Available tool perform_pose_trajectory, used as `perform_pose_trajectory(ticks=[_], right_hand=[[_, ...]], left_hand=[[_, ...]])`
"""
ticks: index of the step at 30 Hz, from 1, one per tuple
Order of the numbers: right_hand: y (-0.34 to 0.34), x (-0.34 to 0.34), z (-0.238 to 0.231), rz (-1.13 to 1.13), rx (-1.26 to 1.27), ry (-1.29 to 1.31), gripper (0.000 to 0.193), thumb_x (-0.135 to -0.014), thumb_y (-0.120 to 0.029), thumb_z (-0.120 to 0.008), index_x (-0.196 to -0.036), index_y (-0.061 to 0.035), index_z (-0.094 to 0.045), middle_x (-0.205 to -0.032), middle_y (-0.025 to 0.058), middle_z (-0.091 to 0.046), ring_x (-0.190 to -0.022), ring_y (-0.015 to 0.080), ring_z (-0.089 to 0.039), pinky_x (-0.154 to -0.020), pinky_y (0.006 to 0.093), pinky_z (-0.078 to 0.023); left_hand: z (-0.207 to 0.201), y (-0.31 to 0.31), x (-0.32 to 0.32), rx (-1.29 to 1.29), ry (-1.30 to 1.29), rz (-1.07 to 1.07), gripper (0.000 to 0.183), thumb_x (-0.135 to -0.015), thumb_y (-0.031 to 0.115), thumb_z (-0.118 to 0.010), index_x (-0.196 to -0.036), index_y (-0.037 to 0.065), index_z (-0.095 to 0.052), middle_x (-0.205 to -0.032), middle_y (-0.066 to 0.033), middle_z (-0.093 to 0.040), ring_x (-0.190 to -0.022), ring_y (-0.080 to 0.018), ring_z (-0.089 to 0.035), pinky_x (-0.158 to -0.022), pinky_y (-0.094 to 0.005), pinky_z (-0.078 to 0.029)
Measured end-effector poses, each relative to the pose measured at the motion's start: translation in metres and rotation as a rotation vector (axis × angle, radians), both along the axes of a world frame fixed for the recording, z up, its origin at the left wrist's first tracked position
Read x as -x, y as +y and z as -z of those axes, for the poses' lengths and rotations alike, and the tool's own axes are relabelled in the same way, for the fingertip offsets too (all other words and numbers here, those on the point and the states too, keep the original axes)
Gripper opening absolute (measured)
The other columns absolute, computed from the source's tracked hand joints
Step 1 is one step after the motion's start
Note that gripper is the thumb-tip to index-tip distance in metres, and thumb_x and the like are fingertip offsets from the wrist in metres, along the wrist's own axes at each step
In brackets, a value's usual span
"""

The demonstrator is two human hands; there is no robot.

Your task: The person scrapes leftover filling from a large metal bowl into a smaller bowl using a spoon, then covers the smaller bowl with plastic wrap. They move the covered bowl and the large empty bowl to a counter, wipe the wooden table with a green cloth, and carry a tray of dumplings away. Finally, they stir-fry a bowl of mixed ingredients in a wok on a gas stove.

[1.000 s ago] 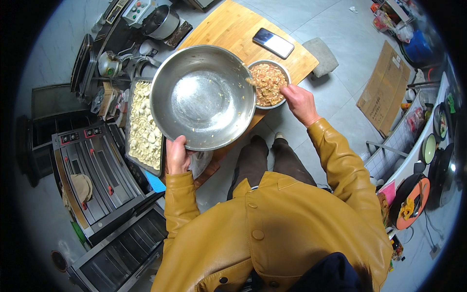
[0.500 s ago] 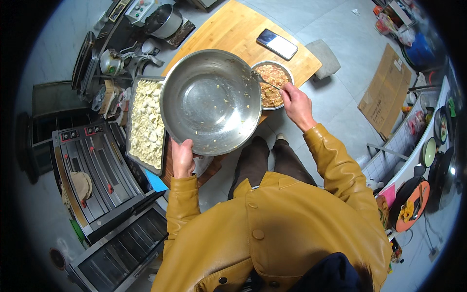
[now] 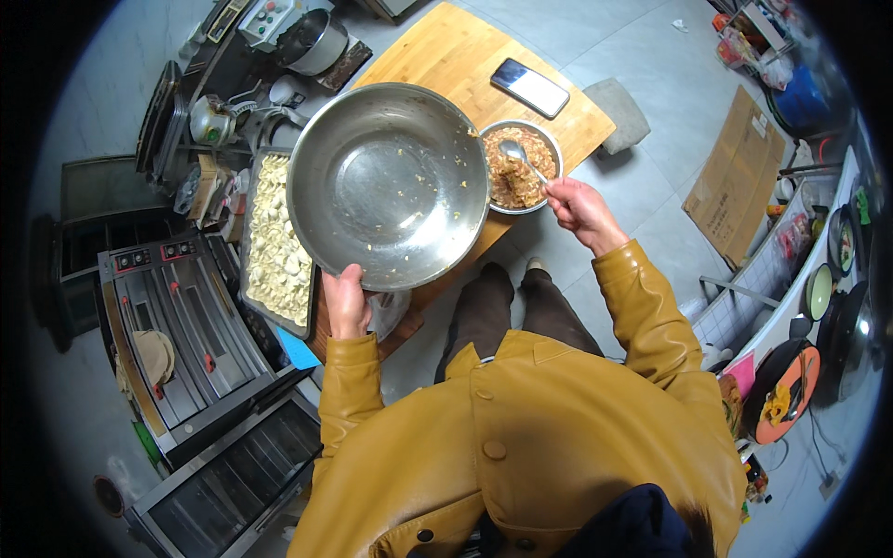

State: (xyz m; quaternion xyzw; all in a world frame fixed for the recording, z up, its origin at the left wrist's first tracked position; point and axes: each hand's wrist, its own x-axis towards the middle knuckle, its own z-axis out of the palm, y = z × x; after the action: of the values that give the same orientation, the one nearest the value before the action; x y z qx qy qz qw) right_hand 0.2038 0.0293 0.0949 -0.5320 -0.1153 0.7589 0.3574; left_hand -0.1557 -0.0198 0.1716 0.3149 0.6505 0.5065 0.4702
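Observation:
My left hand (image 3: 346, 302) grips the near rim of a large steel mixing bowl (image 3: 386, 177), which is tilted and holds only a few scraps stuck to its inner wall. My right hand (image 3: 583, 212) is closed on the handle of a metal spoon (image 3: 526, 160). The spoon's head hangs over a smaller bowl (image 3: 555, 149) with minced filling (image 3: 510, 191) in it, close beside the big bowl's right rim. To the left, partly covered by the big bowl, lies a dark tray (image 3: 299, 325) of pale dumplings (image 3: 274, 242).
A phone (image 3: 530, 88) lies on the wooden table (image 3: 437, 56) behind the smaller bowl. A grey stool (image 3: 619, 116) stands at the table's right corner. Flattened cardboard (image 3: 735, 177) leans farther right. An oven-like appliance (image 3: 200, 316) is at the left.
The big bowl has shifted a little left and away from me. The spoon has left the big bowl's right rim and moved right, over the filling.

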Motion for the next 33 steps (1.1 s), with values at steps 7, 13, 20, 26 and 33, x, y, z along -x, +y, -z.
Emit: perform_pose_trajectory(ticks=[7, 13, 20, 26, 33], right_hand=[[0.013, 0.012, -0.003, -0.09, -0.146, 0.113, 0.009, -0.092, -0.016, -0.055, -0.089, -0.0071, -0.057, -0.062, -0.0047, -0.048, -0.042, 0.0025, -0.031, -0.038, 0.019, -0.022], [-0.018, -0.021, 0.025, 0.0, -0.126, -0.2, 0.009, -0.09, -0.015, -0.059, -0.084, -0.0084, -0.059, -0.063, -0.0047, -0.051, -0.046, 0.0024, -0.037, -0.04, 0.0183, -0.027], [-0.011, -0.008, 0.068, -0.099, -0.235, -0.281, 0.015, -0.092, -0.023, -0.061, -0.087, -0.0097, -0.06, -0.066, -0.0049, -0.051, -0.05, 0.0024, -0.039, -0.044, 0.0184, -0.029], [-0.018, -0.017, 0.065, -0.081, -0.412, -0.512, 0.018, -0.093, -0.019, -0.058, -0.09, -0.003, -0.064, -0.067, -0.0037, -0.054, -0.063, 0.006, -0.049, -0.058, 0.0221, -0.04], [-0.027, -0.019, 0.059, -0.012, -0.587, -0.902, 0.022, -0.093, -0.02, -0.056, -0.105, -0.0051, -0.068, -0.089, 0.0103, -0.063, -0.083, 0.0181, -0.059, -0.076, 0.0304, -0.047]], left_hand=[[0.004, 0.005, -0.003, -0.074, 0.03, 0.017, 0.049, -0.074, -0.008, -0.04, -0.123, -0.005, -0.047, -0.106, -0.0145, -0.059, -0.091, -0.0248, -0.063, -0.073, -0.0382, -0.057], [0.007, 0.002, 0.001, -0.066, -0.008, -0.056, 0.049, -0.076, -0.007, -0.04, -0.124, -0.004, -0.047, -0.108, -0.014, -0.058, -0.091, -0.0249, -0.063, -0.077, -0.0382, -0.056], [0.003, -0.001, -0.001, -0.016, -0.137, -0.081, 0.058, -0.075, -0.011, -0.04, -0.132, -0.003, -0.041, -0.126, -0.0117, -0.051, -0.112, -0.023, -0.053, -0.098, -0.0345, -0.044], [0.006, -0.003, 0.002, 0.007, -0.177, -0.097, 0.06, -0.076, -0.009, -0.04, -0.135, -0.002, -0.038, -0.128, -0.0123, -0.05, -0.115, -0.0241, -0.052, -0.098, -0.0367, -0.045], [0.018, -0.004, 0.014, 0.046, -0.204, -0.133, 0.06, -0.075, -0.008, -0.04, -0.135, -0.001, -0.037, -0.128, -0.0128, -0.049, -0.115, -0.024, -0.052, -0.097, -0.0367, -0.045]])
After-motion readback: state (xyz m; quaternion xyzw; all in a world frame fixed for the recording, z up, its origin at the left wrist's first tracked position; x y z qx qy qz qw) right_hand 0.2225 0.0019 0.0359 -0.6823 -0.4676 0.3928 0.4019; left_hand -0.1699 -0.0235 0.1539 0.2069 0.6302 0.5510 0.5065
